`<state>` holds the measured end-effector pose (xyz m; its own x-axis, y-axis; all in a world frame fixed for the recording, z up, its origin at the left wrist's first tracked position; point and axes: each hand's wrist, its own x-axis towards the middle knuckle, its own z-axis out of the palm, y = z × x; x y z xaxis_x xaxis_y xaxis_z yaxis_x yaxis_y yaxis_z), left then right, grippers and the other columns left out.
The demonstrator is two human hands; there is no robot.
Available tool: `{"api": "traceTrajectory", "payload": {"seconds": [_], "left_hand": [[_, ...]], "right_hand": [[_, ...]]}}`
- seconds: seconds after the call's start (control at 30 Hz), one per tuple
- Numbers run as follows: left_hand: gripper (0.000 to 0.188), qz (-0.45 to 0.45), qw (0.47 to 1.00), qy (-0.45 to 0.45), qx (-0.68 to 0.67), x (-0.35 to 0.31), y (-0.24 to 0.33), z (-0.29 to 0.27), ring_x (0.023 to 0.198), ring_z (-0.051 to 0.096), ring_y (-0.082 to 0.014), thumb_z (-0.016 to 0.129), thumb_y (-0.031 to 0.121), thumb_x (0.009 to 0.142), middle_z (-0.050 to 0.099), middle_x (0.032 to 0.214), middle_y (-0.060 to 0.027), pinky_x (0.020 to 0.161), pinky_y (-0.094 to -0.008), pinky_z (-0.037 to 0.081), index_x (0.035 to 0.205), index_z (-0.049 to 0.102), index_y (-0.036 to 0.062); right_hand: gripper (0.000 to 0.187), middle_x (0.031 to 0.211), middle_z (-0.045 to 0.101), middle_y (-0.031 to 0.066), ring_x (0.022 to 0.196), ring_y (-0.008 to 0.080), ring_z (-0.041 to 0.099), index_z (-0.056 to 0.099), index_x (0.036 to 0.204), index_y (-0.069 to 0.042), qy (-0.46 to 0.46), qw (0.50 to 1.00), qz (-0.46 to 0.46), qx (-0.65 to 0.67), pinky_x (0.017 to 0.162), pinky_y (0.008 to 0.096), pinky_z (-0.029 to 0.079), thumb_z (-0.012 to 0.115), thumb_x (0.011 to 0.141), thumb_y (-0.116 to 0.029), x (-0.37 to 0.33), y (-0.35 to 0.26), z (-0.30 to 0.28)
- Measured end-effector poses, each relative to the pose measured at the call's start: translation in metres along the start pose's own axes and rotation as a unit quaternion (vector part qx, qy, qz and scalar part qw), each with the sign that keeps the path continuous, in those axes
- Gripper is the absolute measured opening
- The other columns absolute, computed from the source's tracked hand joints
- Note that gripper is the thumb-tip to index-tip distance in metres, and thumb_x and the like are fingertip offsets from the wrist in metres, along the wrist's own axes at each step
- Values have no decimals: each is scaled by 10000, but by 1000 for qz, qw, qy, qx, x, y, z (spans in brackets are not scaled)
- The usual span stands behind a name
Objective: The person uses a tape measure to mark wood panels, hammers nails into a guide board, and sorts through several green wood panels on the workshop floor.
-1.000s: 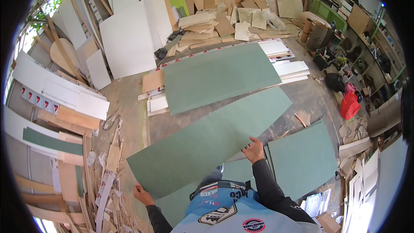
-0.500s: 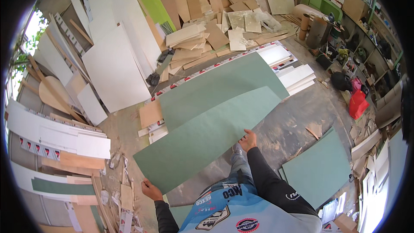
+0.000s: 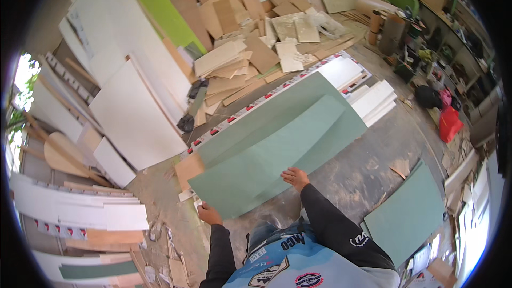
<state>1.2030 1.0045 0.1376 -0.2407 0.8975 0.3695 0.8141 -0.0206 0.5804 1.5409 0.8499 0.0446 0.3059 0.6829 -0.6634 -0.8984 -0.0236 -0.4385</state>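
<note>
A long green sheet [image 3: 256, 165] slants across the middle, its far part over another green sheet [image 3: 234, 128] of similar colour. My left hand [image 3: 209, 214] is closed on the near left corner of the upper sheet. My right hand [image 3: 296, 178] lies at the sheet's near edge with its fingers stretched out and pointing left across the surface. The lower sheet rests on a low stack, where white boards [image 3: 368, 101] stick out at the right end and a tan board [image 3: 189, 170] at the left end.
More green sheets [image 3: 408, 208] lie on the floor to the right. Large white panels [image 3: 138, 117] lean at the left, and a heap of tan offcuts [image 3: 261, 53] spreads behind the stack. A red bag [image 3: 450, 124] sits at the right; white boards [image 3: 80, 202] are stacked at the left.
The upper green sheet has moved away from me, further over the lower one. My right hand has gone from gripping its edge to fingers laid out; my left hand still holds the corner.
</note>
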Motion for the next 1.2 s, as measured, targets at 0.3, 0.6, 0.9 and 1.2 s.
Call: {"api": "traceTrajectory", "payload": {"seconds": [0.3, 0.6, 0.9, 1.2], "left_hand": [[255, -65, 995, -80, -1, 114, -27, 154, 791, 627, -415, 463, 163, 941, 636, 841, -251, 688, -493, 476, 873, 568, -60], [450, -156, 951, -263, 44, 188, -93, 226, 900, 637, -452, 608, 167, 847, 609, 995, -306, 768, -510, 558, 1168, 391, -64], [292, -107, 884, -453, 49, 81, -107, 177, 748, 664, -366, 554, 163, 803, 656, 820, -256, 640, -447, 534, 851, 632, -113], [210, 119, 625, -768, 70, -138, -26, 149, 626, 634, -291, 530, 102, 828, 594, 734, -171, 499, -395, 529, 999, 560, -15]], "right_hand": [[397, 883, 678, 144, 761, 230, 677, 579, 1159, 60, 239, 825, -165, -485, 664, 317, 539, 604, 850, -189, -80, 70, -142], [227, 664, 669, 121, 569, 212, 654, 708, 853, 20, 589, 799, 7, -124, 568, 331, 525, 613, 765, -166, -293, 331, -165], [201, 768, 700, 114, 694, 243, 683, 732, 871, -56, 621, 775, 79, -84, 601, 355, 540, 640, 755, -193, -295, 504, -58], [183, 802, 689, 145, 719, 268, 676, 711, 855, -45, 679, 730, 36, 71, 638, 368, 536, 599, 757, -152, -300, 613, -52]]}}
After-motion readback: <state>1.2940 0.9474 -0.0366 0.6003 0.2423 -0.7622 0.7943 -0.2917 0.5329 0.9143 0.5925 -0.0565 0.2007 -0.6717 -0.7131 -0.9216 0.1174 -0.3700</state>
